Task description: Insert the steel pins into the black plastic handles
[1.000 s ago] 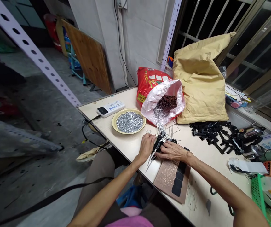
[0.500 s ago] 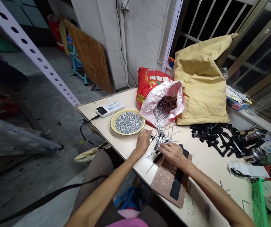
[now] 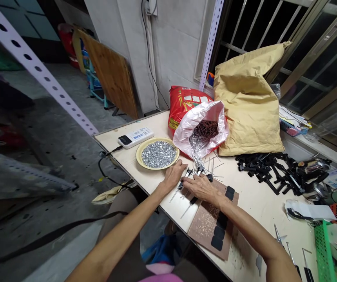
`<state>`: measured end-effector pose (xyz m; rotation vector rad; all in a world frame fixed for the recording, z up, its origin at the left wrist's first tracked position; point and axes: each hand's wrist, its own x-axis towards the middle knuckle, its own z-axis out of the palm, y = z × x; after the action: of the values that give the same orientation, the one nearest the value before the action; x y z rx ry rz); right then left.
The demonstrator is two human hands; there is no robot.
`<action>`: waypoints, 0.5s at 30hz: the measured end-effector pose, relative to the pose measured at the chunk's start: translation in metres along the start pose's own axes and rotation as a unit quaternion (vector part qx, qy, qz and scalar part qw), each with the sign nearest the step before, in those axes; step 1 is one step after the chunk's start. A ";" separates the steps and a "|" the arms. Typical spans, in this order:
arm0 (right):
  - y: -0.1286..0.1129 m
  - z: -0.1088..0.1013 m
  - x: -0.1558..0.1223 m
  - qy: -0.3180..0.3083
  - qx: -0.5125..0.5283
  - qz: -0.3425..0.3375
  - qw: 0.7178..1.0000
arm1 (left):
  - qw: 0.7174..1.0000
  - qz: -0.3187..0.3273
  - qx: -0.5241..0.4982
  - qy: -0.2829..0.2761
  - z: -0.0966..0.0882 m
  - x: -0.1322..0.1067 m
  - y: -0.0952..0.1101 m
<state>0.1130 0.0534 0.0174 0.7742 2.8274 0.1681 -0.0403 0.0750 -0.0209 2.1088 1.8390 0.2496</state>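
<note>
My left hand (image 3: 173, 173) rests on the table beside the plate, its fingers curled together; what they hold, if anything, is hidden. My right hand (image 3: 200, 187) reaches leftward, its fingertips pinching a slim black plastic piece (image 3: 180, 185) with a thin metal rod pointing toward the table's near edge. More black pieces with metal parts lie around the fingers, including a black piece (image 3: 193, 200) under my right hand. Beneath my right wrist is a brown board (image 3: 205, 225) with black rounded pads (image 3: 219, 232). Loose metal rods (image 3: 214, 164) are scattered behind the hands.
A yellow plate (image 3: 138, 157) holds small silvery bits. Behind it lies a white power bank (image 3: 136, 137). A red bag (image 3: 183, 98) with a pale lining spills rods. A tan sack (image 3: 247, 117), black parts (image 3: 277, 172), scissors (image 3: 278, 237) and a green basket (image 3: 323, 250) are rightward.
My right hand has moved left, close to my left hand. A black piece with its rod now points down between them. Tools near my right forearm show more fully.
</note>
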 end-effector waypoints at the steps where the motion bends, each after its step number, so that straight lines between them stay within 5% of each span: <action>1: -0.001 0.000 -0.001 -0.003 0.000 0.005 1.000 | 1.000 0.005 0.000 -0.001 0.000 0.000 -0.001; 6: -0.004 0.005 -0.012 0.042 0.000 0.022 0.999 | 1.000 0.016 -0.002 0.007 0.002 0.002 -0.003; 15: -0.008 0.004 -0.019 0.277 0.027 0.084 0.957 | 0.998 0.026 -0.045 0.028 0.010 0.011 -0.005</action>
<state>0.1256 0.0369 0.0154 1.1332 3.2911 0.3913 -0.0401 0.0850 -0.0333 2.1112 1.7704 0.4009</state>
